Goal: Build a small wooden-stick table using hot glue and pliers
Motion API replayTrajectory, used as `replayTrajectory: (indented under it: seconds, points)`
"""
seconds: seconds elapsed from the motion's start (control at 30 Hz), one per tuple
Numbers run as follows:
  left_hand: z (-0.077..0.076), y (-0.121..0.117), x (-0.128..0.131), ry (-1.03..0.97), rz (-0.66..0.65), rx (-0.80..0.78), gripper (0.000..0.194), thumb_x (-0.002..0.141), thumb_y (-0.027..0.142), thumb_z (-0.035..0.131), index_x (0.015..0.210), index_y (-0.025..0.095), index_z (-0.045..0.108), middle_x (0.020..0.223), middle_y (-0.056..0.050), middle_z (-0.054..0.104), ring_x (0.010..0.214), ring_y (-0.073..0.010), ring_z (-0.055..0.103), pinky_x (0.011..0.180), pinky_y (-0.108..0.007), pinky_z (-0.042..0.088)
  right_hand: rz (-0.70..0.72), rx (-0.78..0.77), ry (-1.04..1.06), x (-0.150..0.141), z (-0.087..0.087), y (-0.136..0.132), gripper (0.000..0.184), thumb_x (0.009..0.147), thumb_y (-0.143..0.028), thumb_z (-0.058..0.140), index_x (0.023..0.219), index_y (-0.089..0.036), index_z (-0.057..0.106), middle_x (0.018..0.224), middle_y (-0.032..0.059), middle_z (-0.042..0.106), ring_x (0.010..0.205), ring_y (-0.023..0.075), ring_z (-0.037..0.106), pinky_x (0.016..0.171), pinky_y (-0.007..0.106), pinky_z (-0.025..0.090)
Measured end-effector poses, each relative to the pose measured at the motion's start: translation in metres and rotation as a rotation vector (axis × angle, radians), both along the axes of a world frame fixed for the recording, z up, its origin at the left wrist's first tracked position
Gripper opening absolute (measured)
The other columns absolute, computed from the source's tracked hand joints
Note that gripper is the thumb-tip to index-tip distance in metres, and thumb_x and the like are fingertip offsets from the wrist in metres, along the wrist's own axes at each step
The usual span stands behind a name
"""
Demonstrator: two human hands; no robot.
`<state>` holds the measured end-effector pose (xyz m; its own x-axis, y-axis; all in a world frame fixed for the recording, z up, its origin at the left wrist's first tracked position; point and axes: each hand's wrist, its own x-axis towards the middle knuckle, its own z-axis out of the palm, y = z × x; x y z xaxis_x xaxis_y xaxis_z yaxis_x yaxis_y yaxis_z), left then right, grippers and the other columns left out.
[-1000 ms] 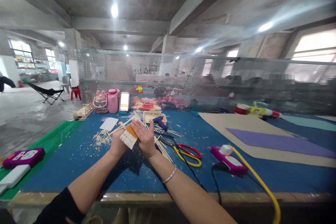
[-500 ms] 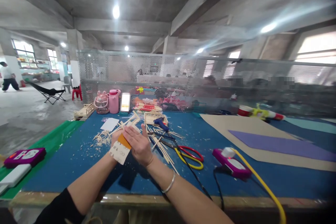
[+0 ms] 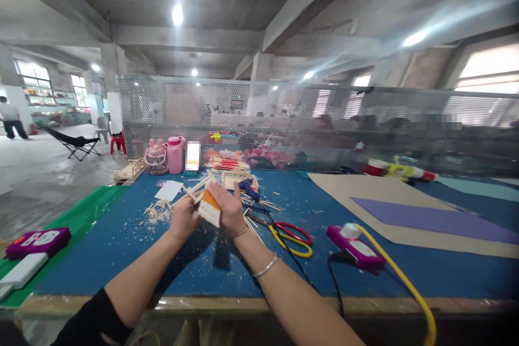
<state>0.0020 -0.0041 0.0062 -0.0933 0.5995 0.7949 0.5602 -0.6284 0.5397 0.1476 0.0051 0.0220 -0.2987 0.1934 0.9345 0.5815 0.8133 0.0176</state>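
My right hand [image 3: 230,210] is closed on a piece of sandpaper [image 3: 210,212], orange on one face and pale with print on the other. My left hand [image 3: 183,220], its fingers curled, grips a small piece made of joined wooden sticks [image 3: 194,193]. The sandpaper lies against or just beside this piece; the hands hide the exact contact. Right of my right hand are a blue glue gun [image 3: 249,190] and scissors [image 3: 292,242] with red and yellow handles. Wood scraps [image 3: 159,212] lie left of my left hand.
A pale card [image 3: 168,191], a pink flask [image 3: 175,155], a lit phone [image 3: 193,155] and stick bundles [image 3: 227,164] stand or lie toward the back. Purple power strips [image 3: 357,248] sit on both sides. A yellow cord [image 3: 399,273] crosses the front edge. Perforated metal panels [image 3: 182,102] close off the back.
My right hand has slid to the right with the sandpaper, off my left wrist. My left hand, mostly covered before, now shows its curled fingers.
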Motion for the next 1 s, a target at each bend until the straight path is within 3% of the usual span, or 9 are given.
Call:
replayTrajectory:
  seconds: [0.1, 0.17, 0.23, 0.33, 0.47, 0.57, 0.67, 0.87, 1.0]
  points:
    - [0.009, -0.004, 0.000, -0.076, -0.069, -0.100, 0.021, 0.078, 0.027, 0.053, 0.092, 0.020, 0.068, 0.090, -0.007, 0.071, 0.082, -0.0223, 0.065, 0.075, -0.033, 0.051, -0.019, -0.311, 0.400, 0.013, 0.003, 0.012, 0.039, 0.087, -0.042, 0.038, 0.101, -0.017, 0.065, 0.099, 0.0090, 0.069, 0.099, 0.0216, 0.062, 0.102, 0.044, 0.031]
    - [0.012, -0.003, -0.001, -0.144, -0.136, -0.191, 0.022, 0.075, 0.027, 0.055, 0.089, 0.017, 0.068, 0.086, -0.007, 0.072, 0.080, -0.0222, 0.065, 0.075, -0.033, 0.050, 0.074, -0.653, 0.774, 0.015, 0.005, 0.017, 0.047, 0.086, -0.050, 0.036, 0.078, -0.015, 0.067, 0.071, 0.0077, 0.070, 0.072, 0.0193, 0.066, 0.075, 0.033, 0.050]
    - [0.012, -0.002, -0.002, -0.183, -0.180, -0.245, 0.024, 0.073, 0.026, 0.056, 0.089, 0.015, 0.069, 0.084, -0.007, 0.072, 0.078, -0.0216, 0.065, 0.074, -0.032, 0.050, 0.259, -0.980, 1.026, 0.013, 0.008, 0.020, 0.050, 0.084, -0.055, 0.037, 0.068, -0.014, 0.062, 0.053, 0.0036, 0.063, 0.044, 0.0123, 0.057, 0.043, 0.023, 0.044]
    - [0.011, -0.001, -0.003, -0.187, -0.219, -0.282, 0.026, 0.071, 0.028, 0.057, 0.089, 0.013, 0.069, 0.083, -0.007, 0.071, 0.076, -0.0205, 0.064, 0.071, -0.030, 0.050, 0.476, -1.232, 1.103, 0.009, 0.013, 0.020, 0.046, 0.083, -0.056, 0.040, 0.080, -0.014, 0.060, 0.058, 0.0017, 0.064, 0.032, 0.0075, 0.049, 0.027, 0.017, 0.027]
    - [0.015, -0.005, -0.005, -0.275, -0.337, -0.372, 0.036, 0.068, 0.038, 0.061, 0.092, 0.012, 0.068, 0.086, -0.007, 0.071, 0.076, -0.0202, 0.063, 0.068, -0.028, 0.049, 0.627, -1.385, 1.136, 0.006, 0.019, 0.014, 0.037, 0.087, -0.048, 0.041, 0.090, -0.014, 0.056, 0.066, 0.0033, 0.067, 0.043, 0.0114, 0.060, 0.032, 0.017, 0.042]
    - [0.022, -0.008, -0.009, -0.388, -0.385, -0.438, 0.047, 0.073, 0.051, 0.050, 0.089, 0.011, 0.069, 0.083, -0.009, 0.070, 0.074, -0.0206, 0.062, 0.064, -0.028, 0.047, 0.683, -1.403, 1.183, 0.005, 0.021, 0.010, 0.032, 0.089, -0.043, 0.042, 0.095, -0.014, 0.054, 0.065, 0.0024, 0.067, 0.047, 0.0117, 0.063, 0.039, 0.018, 0.049]
    - [0.027, -0.008, -0.014, -0.440, -0.367, -0.472, 0.053, 0.077, 0.054, 0.040, 0.083, 0.011, 0.072, 0.076, -0.008, 0.070, 0.070, -0.0200, 0.060, 0.061, -0.028, 0.045, 0.688, -1.380, 1.219, 0.003, 0.020, 0.010, 0.031, 0.089, -0.041, 0.043, 0.098, -0.013, 0.052, 0.062, 0.0011, 0.065, 0.046, 0.0120, 0.063, 0.038, 0.017, 0.049]
    - [0.032, 0.000, -0.023, -0.605, -0.435, -0.610, 0.053, 0.064, 0.057, 0.055, 0.081, 0.010, 0.071, 0.065, -0.007, 0.068, 0.060, -0.0183, 0.058, 0.054, -0.025, 0.041, 0.748, -1.449, 1.169, 0.004, 0.019, 0.010, 0.034, 0.089, -0.045, 0.041, 0.091, -0.013, 0.053, 0.065, 0.0034, 0.067, 0.048, 0.0142, 0.065, 0.034, 0.019, 0.048]
    - [0.037, 0.000, -0.026, -0.783, -0.330, -0.647, 0.050, 0.054, 0.057, 0.064, 0.071, 0.010, 0.069, 0.058, -0.005, 0.065, 0.055, -0.0154, 0.056, 0.051, -0.023, 0.038, 0.805, -1.436, 1.128, 0.001, 0.016, 0.008, 0.030, 0.091, -0.041, 0.039, 0.091, -0.014, 0.053, 0.070, 0.0041, 0.068, 0.053, 0.0140, 0.066, 0.039, 0.019, 0.050]
